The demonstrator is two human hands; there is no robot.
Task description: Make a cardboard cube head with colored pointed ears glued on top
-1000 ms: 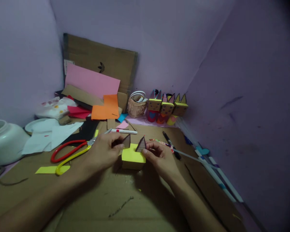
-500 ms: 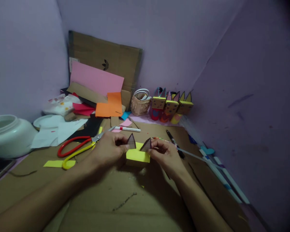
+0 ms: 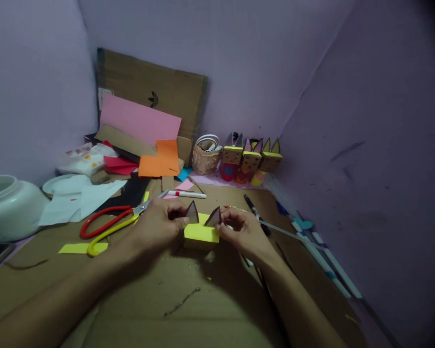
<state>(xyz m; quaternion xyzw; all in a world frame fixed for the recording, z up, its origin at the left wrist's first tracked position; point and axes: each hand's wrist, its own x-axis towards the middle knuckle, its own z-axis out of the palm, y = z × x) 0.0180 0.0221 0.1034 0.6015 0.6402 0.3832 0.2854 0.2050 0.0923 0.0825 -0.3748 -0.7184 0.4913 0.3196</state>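
In the head view, a small cardboard box with a yellow paper top stands on the cardboard sheet between my hands. Two pointed dark-edged paper ears rise from its top, a left ear and a right ear. Thumb and fingers of my left hand are closed at the outer edge of the left ear. At the lower outer edge of the right ear, my right hand pinches in the same way. Just left of my left hand lie scissors with one red and one yellow handle.
Behind stand several eared box figures, a small basket and coloured paper. A marker lies beyond the box, a black pen to its right. A white pot sits at left, paper sticks along the right wall.
The whole view has shifted slightly, so everything appears a little further left. Both hands stay at the two ears, and the box keeps its place between them.
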